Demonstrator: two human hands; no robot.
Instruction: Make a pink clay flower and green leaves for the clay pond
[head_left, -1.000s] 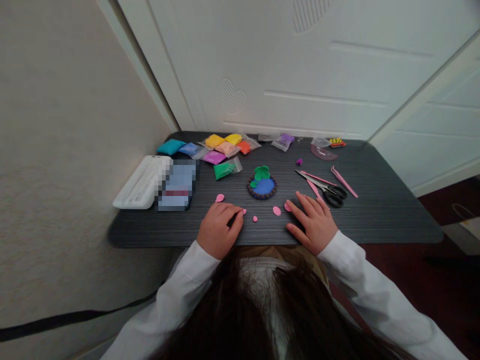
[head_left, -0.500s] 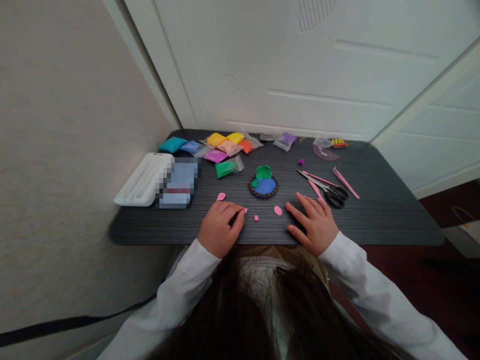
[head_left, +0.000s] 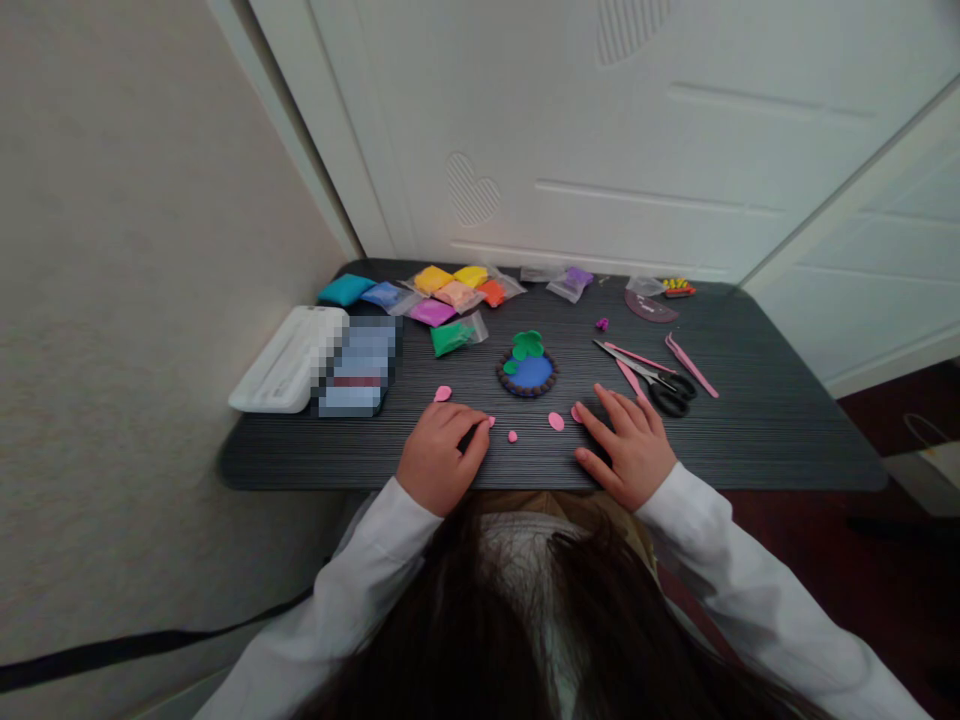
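Note:
My left hand [head_left: 442,455] rests near the front edge, thumb and index finger pinched at a small pink clay piece [head_left: 491,422]. My right hand [head_left: 626,450] has its fingers spread on the table, and its index fingertip touches a pink clay disc [head_left: 577,412]. Between the hands lie a flat pink clay oval [head_left: 556,421] and a little pink clay ball [head_left: 513,437]. Just beyond my left hand is a pink clay petal shape [head_left: 442,394]. Behind these sits a round clay pond [head_left: 532,374], blue with a brown beaded rim and green clay leaves [head_left: 528,345] on it.
Black scissors [head_left: 671,390] and pink tools lie right of the pond, with pink tweezers [head_left: 691,365] beyond. Bags of coloured clay [head_left: 457,292] line the back. At left are a white case [head_left: 289,360] and a blurred-out flat object [head_left: 361,365]. A white door [head_left: 525,120] stands behind the dark table [head_left: 300,455].
My right index fingertip has drawn back slightly, so more of the pink disc under it shows. My left hand stays in place.

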